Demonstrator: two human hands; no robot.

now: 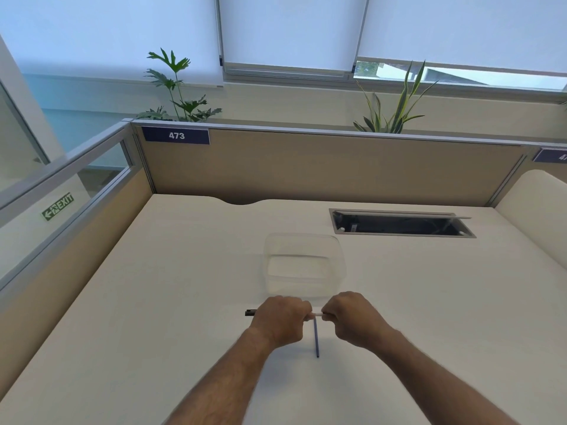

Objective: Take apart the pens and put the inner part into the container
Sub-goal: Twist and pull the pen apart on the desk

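Observation:
My left hand (pixel 280 322) and my right hand (pixel 352 319) both grip one pen (pixel 317 315) held level above the desk. Its black end sticks out to the left of my left fist, and a short white length shows in the gap between the two fists. A second, blue pen (pixel 316 337) lies on the desk just below that gap, pointing toward me. A clear plastic container (pixel 303 262) stands open on the desk right behind my hands; nothing is visible inside it.
The cream desk (pixel 184 302) is walled by beige partitions at the back and left. An open cable tray (pixel 402 223) is cut into the desk at the back right. Plants stand behind the partition.

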